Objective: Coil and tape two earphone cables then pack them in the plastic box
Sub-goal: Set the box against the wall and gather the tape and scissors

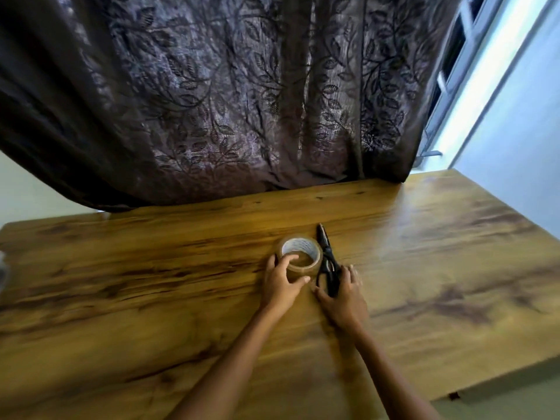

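A roll of clear brown tape [306,248] lies flat on the wooden table [151,283] near its middle. My left hand [280,283] grips the roll, with a finger hooked inside its core and the thumb against its outer side. Black scissors [325,253] lie just right of the roll, blades pointing away from me. My right hand [344,295] holds their handles with fingers curled around them. No earphone cables or plastic box show in this view.
A dark leaf-patterned curtain [227,101] hangs along the table's far edge. A window frame [454,62] and pale wall stand at the right. The table's right edge drops off at the lower right. A blurred object sits at the far left edge [3,268].
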### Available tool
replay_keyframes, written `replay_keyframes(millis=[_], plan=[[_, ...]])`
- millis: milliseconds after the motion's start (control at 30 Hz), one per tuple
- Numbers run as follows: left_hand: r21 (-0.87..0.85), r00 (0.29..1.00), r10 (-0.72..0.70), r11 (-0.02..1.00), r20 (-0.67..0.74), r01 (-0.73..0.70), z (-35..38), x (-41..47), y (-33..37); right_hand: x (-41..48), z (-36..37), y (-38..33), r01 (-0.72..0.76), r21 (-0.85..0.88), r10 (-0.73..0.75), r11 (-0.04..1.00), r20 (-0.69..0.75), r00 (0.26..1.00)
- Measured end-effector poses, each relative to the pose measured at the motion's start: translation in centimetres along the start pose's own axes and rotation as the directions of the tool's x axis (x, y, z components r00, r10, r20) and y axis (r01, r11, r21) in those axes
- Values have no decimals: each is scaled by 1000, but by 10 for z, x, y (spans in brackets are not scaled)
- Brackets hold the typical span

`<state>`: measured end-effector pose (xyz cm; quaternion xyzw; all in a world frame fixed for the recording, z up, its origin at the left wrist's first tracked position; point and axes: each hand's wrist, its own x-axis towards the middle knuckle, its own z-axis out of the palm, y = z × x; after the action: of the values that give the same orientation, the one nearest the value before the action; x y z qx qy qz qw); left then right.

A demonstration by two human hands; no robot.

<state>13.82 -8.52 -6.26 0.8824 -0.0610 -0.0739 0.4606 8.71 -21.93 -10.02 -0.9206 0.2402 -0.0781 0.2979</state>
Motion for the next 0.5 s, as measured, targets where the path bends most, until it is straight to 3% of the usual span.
replay_keyframes(millis=[200,500], plan=[[1,996,2,1000,-95,-2,4,1,3,0,-13,-8,19,-44,-21,999,-40,999],[-20,951,13,1000,-308,-20,-27,-33,-30,-39,-17,-41,104,69,-102,992,-32,994]])
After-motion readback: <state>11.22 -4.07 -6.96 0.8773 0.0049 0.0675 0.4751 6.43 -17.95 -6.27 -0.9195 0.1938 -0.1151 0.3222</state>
